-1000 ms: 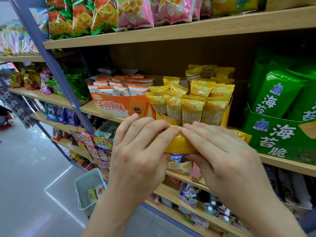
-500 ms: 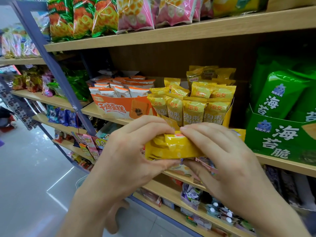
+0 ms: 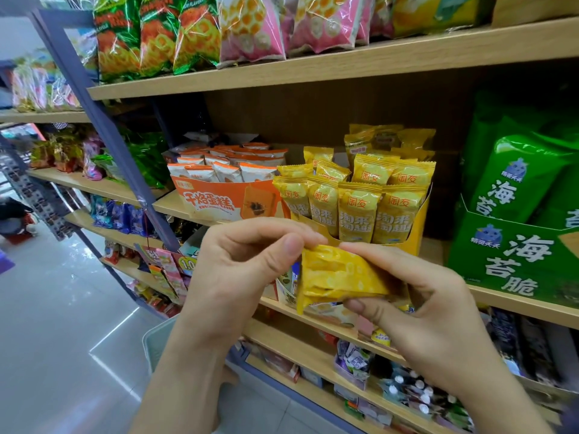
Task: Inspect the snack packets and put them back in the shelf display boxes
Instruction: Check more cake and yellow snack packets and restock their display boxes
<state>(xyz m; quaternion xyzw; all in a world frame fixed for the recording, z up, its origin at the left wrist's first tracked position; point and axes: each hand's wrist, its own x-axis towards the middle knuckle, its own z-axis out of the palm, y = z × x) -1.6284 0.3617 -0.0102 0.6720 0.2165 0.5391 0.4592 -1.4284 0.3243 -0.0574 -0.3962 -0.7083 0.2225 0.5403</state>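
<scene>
I see the left hand [image 3: 247, 270] and right hand [image 3: 432, 311] pinching one yellow packet [image 3: 338, 277] just below the yellow display box [image 3: 419, 227], which holds upright matching packets. Left of that box, the orange display box [image 3: 219, 203] holds white-and-orange packets [image 3: 225, 172].

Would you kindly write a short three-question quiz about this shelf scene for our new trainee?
1. True or false: both the left hand and the right hand hold the crinkled yellow foil snack packet.
2. The yellow cardboard display box stands between: A) the orange cardboard display box and the green cardboard display box; B) two pink bags; C) two baskets.
3. Is the packet back in the yellow box yet?
Key: 1 true; 2 A; 3 no, the hands hold it in front of that box.
</scene>
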